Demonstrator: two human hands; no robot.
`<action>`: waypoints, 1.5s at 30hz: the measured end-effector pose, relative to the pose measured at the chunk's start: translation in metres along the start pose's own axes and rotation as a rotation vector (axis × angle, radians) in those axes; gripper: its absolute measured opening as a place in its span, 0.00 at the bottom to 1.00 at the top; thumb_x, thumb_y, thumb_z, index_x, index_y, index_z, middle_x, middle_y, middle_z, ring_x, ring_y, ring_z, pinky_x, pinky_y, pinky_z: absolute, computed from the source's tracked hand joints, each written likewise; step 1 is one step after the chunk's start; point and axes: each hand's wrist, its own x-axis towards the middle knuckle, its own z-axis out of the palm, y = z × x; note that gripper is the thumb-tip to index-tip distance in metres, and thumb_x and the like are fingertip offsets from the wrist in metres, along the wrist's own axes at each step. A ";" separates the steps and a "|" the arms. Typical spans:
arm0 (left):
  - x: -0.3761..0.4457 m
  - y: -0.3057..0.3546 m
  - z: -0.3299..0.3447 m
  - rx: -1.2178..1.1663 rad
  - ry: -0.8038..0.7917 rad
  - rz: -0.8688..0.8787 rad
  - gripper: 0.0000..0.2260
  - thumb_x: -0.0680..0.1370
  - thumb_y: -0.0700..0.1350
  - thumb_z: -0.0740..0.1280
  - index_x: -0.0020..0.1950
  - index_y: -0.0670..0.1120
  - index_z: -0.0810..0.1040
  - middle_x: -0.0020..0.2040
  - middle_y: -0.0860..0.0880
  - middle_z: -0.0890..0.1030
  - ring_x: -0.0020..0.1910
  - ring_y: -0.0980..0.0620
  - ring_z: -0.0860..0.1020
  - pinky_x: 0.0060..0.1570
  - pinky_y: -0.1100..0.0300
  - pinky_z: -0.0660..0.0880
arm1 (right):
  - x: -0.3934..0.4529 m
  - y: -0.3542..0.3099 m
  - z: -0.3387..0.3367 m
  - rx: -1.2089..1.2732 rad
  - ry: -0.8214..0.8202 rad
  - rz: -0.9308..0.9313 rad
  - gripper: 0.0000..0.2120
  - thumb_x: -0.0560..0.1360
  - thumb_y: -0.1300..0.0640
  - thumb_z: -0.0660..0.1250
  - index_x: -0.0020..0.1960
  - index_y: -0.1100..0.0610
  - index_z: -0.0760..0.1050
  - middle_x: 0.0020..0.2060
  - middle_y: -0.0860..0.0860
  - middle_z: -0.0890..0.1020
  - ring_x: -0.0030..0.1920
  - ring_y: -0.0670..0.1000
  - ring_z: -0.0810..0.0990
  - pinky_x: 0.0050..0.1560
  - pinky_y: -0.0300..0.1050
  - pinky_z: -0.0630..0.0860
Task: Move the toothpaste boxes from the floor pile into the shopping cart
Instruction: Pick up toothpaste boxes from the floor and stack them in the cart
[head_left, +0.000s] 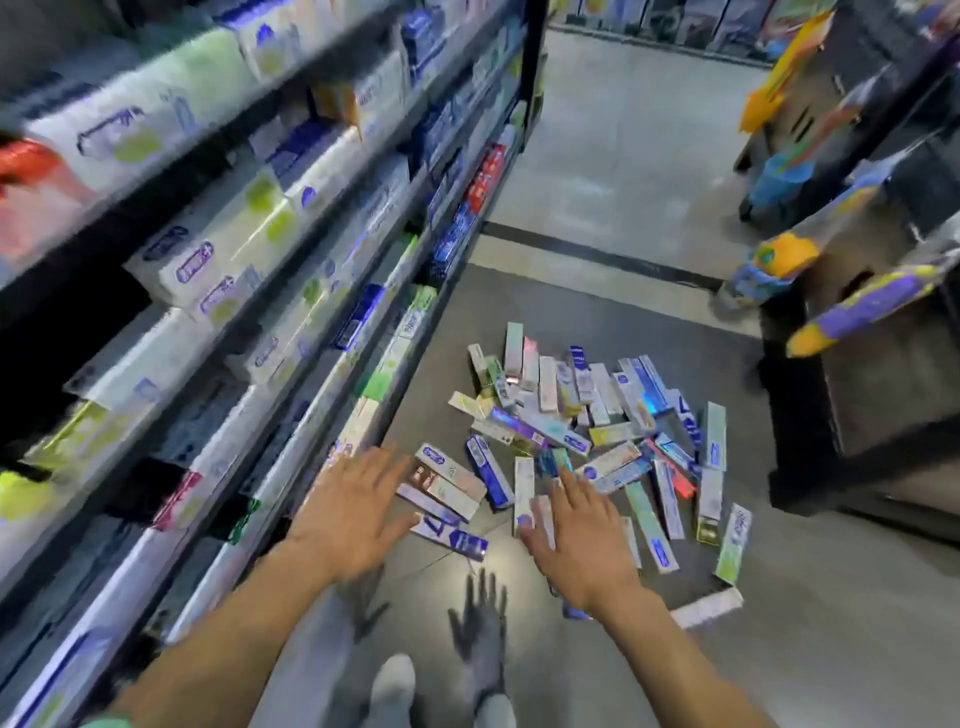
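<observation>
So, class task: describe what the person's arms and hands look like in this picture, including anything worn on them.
Both forearms are bare from wrist to the bottom edge of the frame. The left hand and the right hand wear no gloves, and no rings, watch or bracelet show on them. A small patch of green fabric sits at the bottom edge by the left arm, possibly a sleeve; too little shows to be sure.

The toothpaste boxes (571, 431) lie scattered in a loose pile on the grey floor, just beside the foot of the shelving. They are long, slim cartons in white, blue, purple, green and pink, lying flat at all angles, many overlapping. A few strays sit apart at the near and right edges
</observation>
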 end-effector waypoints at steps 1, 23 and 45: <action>0.017 -0.011 0.032 0.013 -0.006 -0.013 0.40 0.81 0.67 0.40 0.69 0.40 0.78 0.67 0.38 0.78 0.63 0.41 0.80 0.61 0.43 0.77 | 0.024 0.002 0.029 -0.002 -0.025 -0.006 0.47 0.70 0.28 0.35 0.82 0.52 0.51 0.82 0.53 0.51 0.81 0.55 0.49 0.80 0.55 0.49; 0.268 -0.102 0.594 -0.064 0.075 0.267 0.34 0.76 0.64 0.59 0.71 0.40 0.72 0.63 0.39 0.79 0.62 0.39 0.79 0.60 0.43 0.78 | 0.414 0.045 0.454 -0.091 0.082 -0.288 0.44 0.73 0.30 0.45 0.79 0.58 0.62 0.78 0.61 0.63 0.78 0.62 0.61 0.77 0.58 0.59; 0.216 -0.091 0.584 -0.569 -0.106 -0.216 0.22 0.71 0.59 0.73 0.49 0.58 0.60 0.38 0.61 0.73 0.35 0.62 0.74 0.32 0.67 0.65 | 0.430 0.023 0.474 0.315 0.024 -0.199 0.26 0.80 0.44 0.65 0.74 0.55 0.67 0.68 0.54 0.75 0.66 0.52 0.75 0.61 0.50 0.75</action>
